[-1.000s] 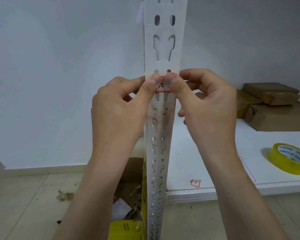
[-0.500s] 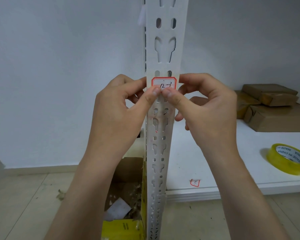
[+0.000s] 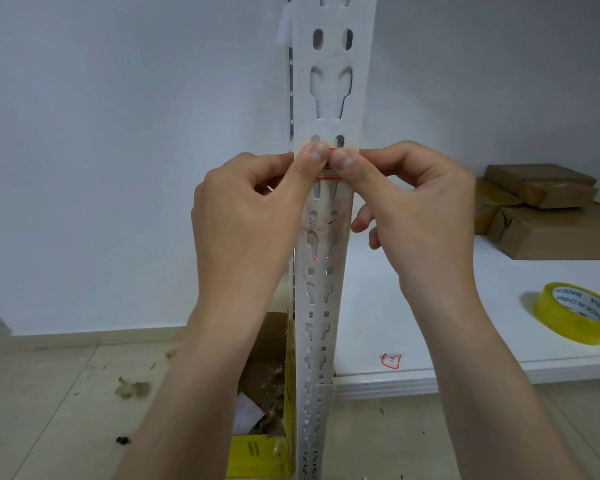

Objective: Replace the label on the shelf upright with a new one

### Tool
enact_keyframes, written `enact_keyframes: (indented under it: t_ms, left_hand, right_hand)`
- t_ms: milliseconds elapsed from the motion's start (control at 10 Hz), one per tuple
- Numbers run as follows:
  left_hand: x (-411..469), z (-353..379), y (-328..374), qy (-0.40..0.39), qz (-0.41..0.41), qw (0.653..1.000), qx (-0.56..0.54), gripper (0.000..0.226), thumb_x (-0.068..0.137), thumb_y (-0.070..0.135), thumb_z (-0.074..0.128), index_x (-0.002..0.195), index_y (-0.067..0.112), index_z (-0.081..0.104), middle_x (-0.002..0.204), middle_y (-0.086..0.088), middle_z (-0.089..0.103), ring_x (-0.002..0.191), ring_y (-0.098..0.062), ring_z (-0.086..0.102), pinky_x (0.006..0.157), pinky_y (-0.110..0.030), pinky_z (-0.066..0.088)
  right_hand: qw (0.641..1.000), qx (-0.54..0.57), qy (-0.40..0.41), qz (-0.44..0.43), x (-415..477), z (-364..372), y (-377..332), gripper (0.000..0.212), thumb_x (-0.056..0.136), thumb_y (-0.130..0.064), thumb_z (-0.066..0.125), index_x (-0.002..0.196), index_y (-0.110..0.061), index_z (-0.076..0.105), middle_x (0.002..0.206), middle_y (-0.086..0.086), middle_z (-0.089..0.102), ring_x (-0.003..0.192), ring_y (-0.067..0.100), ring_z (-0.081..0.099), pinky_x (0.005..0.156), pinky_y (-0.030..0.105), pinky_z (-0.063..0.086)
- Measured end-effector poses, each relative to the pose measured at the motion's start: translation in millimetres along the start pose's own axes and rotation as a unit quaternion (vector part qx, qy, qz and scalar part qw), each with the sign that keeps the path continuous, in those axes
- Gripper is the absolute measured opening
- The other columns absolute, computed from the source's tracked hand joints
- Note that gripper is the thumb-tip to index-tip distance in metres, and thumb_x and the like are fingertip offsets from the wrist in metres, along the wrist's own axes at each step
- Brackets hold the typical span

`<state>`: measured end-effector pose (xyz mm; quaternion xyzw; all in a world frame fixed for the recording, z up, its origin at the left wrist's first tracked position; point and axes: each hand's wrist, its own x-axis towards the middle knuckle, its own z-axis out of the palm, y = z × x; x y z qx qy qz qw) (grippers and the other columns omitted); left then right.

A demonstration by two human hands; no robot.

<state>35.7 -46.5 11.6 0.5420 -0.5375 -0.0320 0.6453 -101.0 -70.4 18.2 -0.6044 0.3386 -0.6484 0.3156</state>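
On shelf upright (image 3: 331, 109), label (image 3: 327, 179) pinched under thumbs, left hand (image 3: 246, 216), right hand (image 3: 426, 216)

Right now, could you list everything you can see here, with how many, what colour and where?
shelf upright: one, white, slotted, standing at centre.
label: one, white with red border, on the upright, mostly under both thumbs.
shelf board: one, white, low on the right.
tape roll: one, yellowish, on the board's right end.
parcels: several, brown, stacked at the board's back.
second label: one, red-bordered, near the board's front edge.
box: one, brown and yellow, open, on the floor left of the upright.
left hand: thumb presses the label.
right hand: thumb presses the label.
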Motion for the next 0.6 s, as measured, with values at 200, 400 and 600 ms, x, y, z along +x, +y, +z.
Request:
enact_keyframes:
  t_ms: [200, 400, 600]
  left_hand:
    - [0, 0, -1, -0.005, 0.011, 1.000, 0.003, 0.035, 0.090, 0.061, 0.057, 0.095, 0.034, 0.079, 0.072, 0.006, 0.066, 0.068, -0.010, 0.059, 0.061, -0.024, 0.043]
    - [0, -10, -5, -0.055, 0.050, 0.997, 0.018, 0.028, 0.097, 0.047, 0.057, 0.106, 0.031, 0.077, 0.082, 0.000, 0.068, 0.081, -0.008, 0.058, 0.065, -0.017, 0.044]
    - [1, -30, 9, -0.161, 0.033, 0.985, 0.056, 0.038, 0.095, 0.039, 0.062, 0.133, 0.032, 0.063, 0.097, 0.007, 0.063, 0.088, -0.003, 0.060, 0.076, -0.020, 0.051]
  right_hand:
    - [1.000, -0.015, 0.003, -0.003, -2, 1, -4, 0.018, 0.088, -0.033, 0.080, 0.072, -0.030, 0.072, 0.078, -0.007, 0.075, 0.050, 0.005, 0.062, 0.041, 0.012, 0.043]
    - [1.000, -0.007, -0.006, 0.014, -9, -4, -4, 0.005, 0.092, -0.026, 0.078, 0.087, -0.028, 0.078, 0.085, -0.011, 0.077, 0.048, 0.007, 0.061, 0.043, 0.014, 0.044]
    - [0.996, -0.091, -0.022, 0.012, -18, -19, -21, 0.013, 0.092, -0.021, 0.077, 0.100, -0.031, 0.079, 0.091, -0.016, 0.077, 0.052, 0.006, 0.064, 0.047, 0.016, 0.044]
